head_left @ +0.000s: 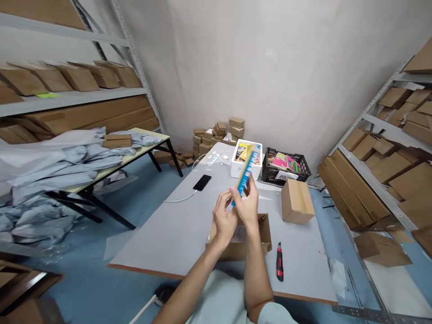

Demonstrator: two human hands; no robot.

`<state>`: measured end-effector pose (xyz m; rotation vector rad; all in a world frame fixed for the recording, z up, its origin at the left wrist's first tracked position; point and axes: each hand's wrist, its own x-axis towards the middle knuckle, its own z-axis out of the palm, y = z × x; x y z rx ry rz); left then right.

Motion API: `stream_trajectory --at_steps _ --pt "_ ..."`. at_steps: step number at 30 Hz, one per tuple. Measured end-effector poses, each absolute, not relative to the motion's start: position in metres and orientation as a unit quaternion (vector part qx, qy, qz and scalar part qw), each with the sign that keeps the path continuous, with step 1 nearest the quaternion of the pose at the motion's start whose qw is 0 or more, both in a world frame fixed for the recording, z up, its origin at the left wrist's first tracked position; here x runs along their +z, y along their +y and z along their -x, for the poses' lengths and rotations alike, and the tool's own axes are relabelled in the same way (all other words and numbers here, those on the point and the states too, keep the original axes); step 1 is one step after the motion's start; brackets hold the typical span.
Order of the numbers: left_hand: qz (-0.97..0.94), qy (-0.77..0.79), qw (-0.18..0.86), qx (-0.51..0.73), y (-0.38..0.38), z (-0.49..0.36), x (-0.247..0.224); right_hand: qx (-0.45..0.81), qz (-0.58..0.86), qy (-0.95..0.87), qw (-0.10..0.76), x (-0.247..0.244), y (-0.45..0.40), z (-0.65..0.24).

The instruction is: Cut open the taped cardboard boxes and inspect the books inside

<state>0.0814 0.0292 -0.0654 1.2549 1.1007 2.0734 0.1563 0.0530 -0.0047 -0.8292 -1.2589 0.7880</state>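
Both of my hands grip the near end of a slim blue-and-yellow package (245, 173) with white lettering, tilted up and away from me. Its print is blurred, so I cannot tell its kind. My left hand (225, 213) closes on its lower left side. On the other side, my right hand (248, 201) has its thumb and fingers around the package. Below my hands stands an open cardboard box (265, 231), partly hidden by my forearms.
On the grey table (162, 234) lie a red-and-black box cutter (280, 262) and a smartphone (202, 182). A closed carton (297, 201) stands at the right. Behind are a white bin (238, 170) and a black crate (275, 175) holding colourful packages. Shelves (381, 193) flank the table.
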Motion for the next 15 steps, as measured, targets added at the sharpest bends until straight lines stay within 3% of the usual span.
stream_trajectory --at_steps 3,5,8,11,15 --pt "-0.591 0.398 0.143 0.687 0.027 -0.066 -0.065 0.426 0.347 -0.489 0.677 -0.001 0.055 -0.170" --pt "-0.581 0.407 0.154 0.688 0.029 -0.052 -0.062 0.469 0.338 -0.463 0.672 0.000 0.056 -0.188" --pt "-0.441 0.416 0.300 0.736 0.034 -0.035 -0.057 0.501 0.333 -0.454 0.657 -0.003 0.052 -0.211" --pt "-0.354 0.369 0.491 0.705 0.032 -0.026 -0.049 0.510 0.327 -0.460 0.650 -0.005 0.046 -0.217" --pt "-0.349 0.345 0.545 0.680 0.022 -0.027 -0.040 0.532 0.316 -0.477 0.624 -0.005 0.043 -0.209"
